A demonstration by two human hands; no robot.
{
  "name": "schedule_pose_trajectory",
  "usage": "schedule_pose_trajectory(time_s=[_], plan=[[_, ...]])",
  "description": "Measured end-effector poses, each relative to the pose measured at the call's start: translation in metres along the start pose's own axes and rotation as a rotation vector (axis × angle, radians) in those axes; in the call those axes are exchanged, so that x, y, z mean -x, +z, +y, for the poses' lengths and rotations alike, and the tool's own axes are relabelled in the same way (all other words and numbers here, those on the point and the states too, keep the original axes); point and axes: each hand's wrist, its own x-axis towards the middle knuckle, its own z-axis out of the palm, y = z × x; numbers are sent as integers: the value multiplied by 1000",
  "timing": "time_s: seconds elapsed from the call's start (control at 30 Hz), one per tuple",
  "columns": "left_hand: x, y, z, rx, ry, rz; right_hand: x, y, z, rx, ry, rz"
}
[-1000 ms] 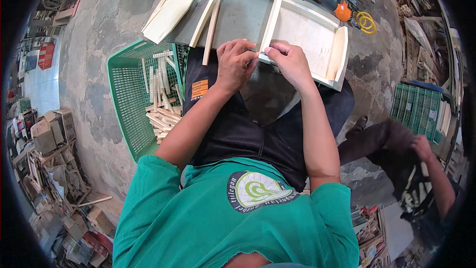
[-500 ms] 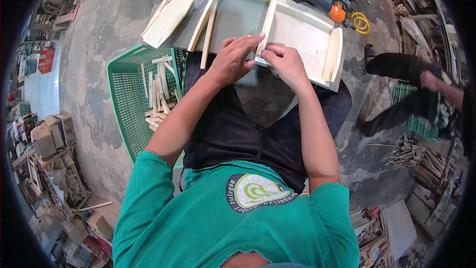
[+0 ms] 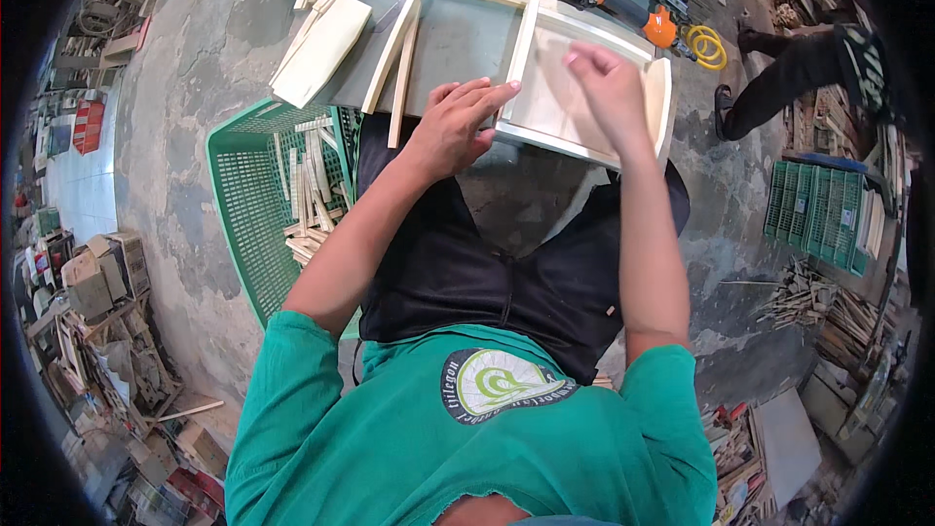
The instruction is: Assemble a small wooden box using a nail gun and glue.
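Pale wood is forming the divided frame [image 3: 555, 140], which is lying along the near edge of the bench [image 3: 467, 34], toward its right end. The left hand [image 3: 453, 131] is spreading its fingers, reaching the divider [image 3: 522, 49] near its near end. The right hand [image 3: 612, 88] is hovering over the panelled right compartment, fingertips drawn narrowly together; whether they are pinching something small, I cannot tell. An orange-and-black nail gun [image 3: 628, 2] is lying toward the far right corner, while a green basket [image 3: 255, 234] is standing below the left near corner, holding wooden sticks [image 3: 310, 175].
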Motion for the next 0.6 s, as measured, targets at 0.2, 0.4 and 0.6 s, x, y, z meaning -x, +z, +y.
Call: schedule_pose_trajectory(time_s=[0.2,0.4,0.6], plan=[[0,-1,0,-22,-14,-49,-94,-41,6,747,-283,148],[0,0,-2,-1,1,-13,-140,-51,-5,1208,-205,-70],[2,-2,1,6,-12,-13,-154,-73,-4,1152,-142,-260]])
